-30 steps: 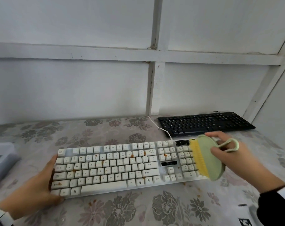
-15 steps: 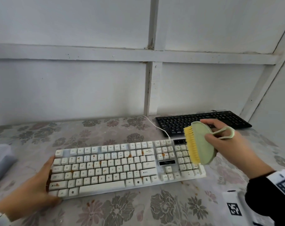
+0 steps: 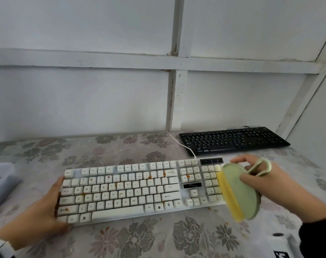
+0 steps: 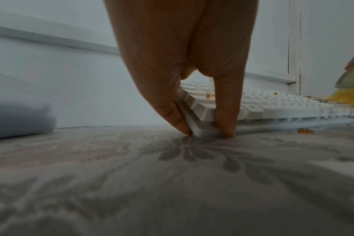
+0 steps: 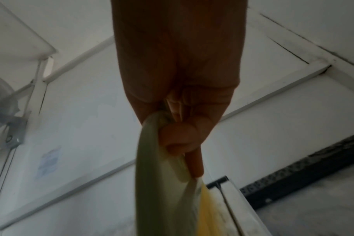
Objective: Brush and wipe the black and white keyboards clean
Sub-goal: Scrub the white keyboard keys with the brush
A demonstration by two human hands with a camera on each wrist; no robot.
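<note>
Head view: my left hand [image 3: 37, 216] pinches the white keyboard [image 3: 139, 189] by its left end, mid-table; my right hand [image 3: 266, 185] grips the brush [image 3: 240, 192] at its right end. I'd worry bristles fling crumbs toward the black keyboard [image 3: 233, 139] near the table's far edge

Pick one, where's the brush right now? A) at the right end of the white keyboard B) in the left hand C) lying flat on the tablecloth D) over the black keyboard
A: the right hand grips the green brush, its yellow bristles at the numpad end of the white keyboard; the left hand holds that keyboard's left edge, and the black keyboard lies apart behind.
</note>
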